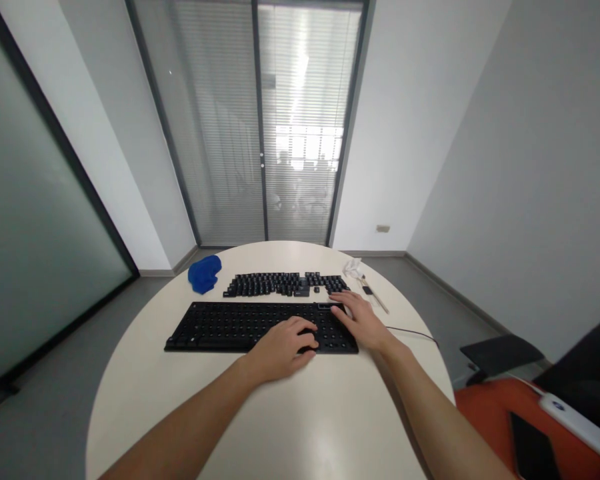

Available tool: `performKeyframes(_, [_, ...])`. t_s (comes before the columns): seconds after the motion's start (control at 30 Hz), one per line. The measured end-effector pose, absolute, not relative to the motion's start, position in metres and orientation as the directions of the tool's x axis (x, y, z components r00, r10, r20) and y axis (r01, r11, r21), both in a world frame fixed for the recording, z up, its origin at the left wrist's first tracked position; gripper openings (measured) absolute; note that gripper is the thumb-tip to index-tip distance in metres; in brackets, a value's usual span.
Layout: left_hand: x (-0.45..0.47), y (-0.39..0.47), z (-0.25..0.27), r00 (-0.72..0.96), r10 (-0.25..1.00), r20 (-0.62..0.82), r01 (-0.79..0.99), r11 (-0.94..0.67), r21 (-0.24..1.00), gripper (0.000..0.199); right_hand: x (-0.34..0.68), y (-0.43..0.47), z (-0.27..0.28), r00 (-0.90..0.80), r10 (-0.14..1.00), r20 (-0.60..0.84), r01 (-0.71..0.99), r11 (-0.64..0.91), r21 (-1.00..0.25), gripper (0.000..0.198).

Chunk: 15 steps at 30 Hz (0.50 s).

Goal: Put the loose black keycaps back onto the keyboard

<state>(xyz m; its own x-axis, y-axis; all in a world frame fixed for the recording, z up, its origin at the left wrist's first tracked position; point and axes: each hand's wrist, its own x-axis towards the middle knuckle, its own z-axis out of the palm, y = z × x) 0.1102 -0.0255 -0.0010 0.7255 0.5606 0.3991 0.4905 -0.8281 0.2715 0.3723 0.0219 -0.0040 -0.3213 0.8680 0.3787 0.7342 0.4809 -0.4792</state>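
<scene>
A black keyboard base (230,327) with its keycaps off lies on the round table. My left hand (283,348) rests over its right-hand part, fingers bent and apart, tips touching the base; I see nothing held in it. Behind the base, loose black keycaps (263,285) lie in rows, with a smaller group (334,283) to the right. My right hand (363,321) reaches over the upper right corner of the base, fingers stretched out and spread. Its fingertips are at the front edge of the right-hand keycaps; whether they touch any I cannot tell.
A blue cloth (205,274) lies at the table's back left. Crumpled white tissue (352,268) and a thin stick-like tool (376,296) lie at the back right. A black cable (411,330) crosses the right edge. An orange chair seat (490,407) holds a phone (533,448) and a white power strip (577,423).
</scene>
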Motion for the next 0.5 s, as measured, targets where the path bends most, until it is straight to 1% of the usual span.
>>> performKeyframes(0.07, [0.109,-0.027,-0.001,0.730,0.555,0.398,0.488,-0.832,0.265,0.016,0.377,0.028,-0.008,-0.260,0.893,0.368,0.782,0.418,-0.463,0.045])
performKeyframes(0.2, [0.107,-0.029,0.003,0.745,0.549,0.378,0.485,-0.836,0.257,0.021,0.384,0.033,-0.015,-0.241,0.928,0.286,0.821,0.352,-0.450,0.050])
performKeyframes(0.37, [0.105,-0.028,0.008,0.753,0.567,0.335,0.512,-0.824,0.244,0.022,0.384,0.036,-0.018,-0.250,0.936,0.246,0.815,0.341,-0.469,0.050])
performKeyframes(0.5, [0.104,-0.028,0.007,0.760,0.559,0.333,0.513,-0.829,0.223,0.024,0.386,0.040,-0.022,-0.260,0.927,0.271,0.824,0.359,-0.438,0.048])
